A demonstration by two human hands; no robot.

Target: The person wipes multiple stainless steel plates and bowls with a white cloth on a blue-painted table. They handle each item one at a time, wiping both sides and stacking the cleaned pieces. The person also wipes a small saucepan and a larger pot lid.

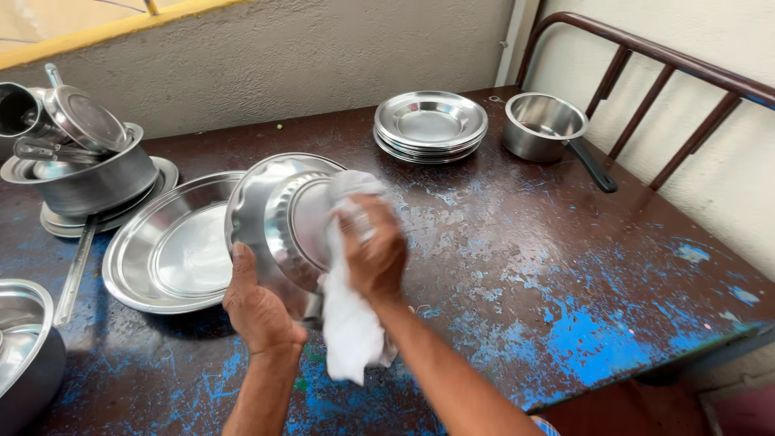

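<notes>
Left hand: the left hand (257, 303) is gripping the lower rim of a steel plate (278, 222), fingers closed around the edge and holding it tilted up on its side above the table (565, 266).
Right hand: the right hand (373, 250) is clutching a white cloth (349, 323) and pressing it against the plate's underside; the loose end is hanging down toward the table.
Plate's place: it is being held in the air, just in front of a large steel tray (169, 250) that is lying flat.
Doing it well: judging by the grip, the holding hand should be keeping the rim steady while the cloth is working in circles from the raised centre ring out to the edge, turning the plate bit by bit so no wet patch is missed.
Nearby: a stack of plates (430, 125) and a saucepan (542, 125) with a black handle are sitting at the far side; pots and lids (81, 161) are crowding the left.
</notes>
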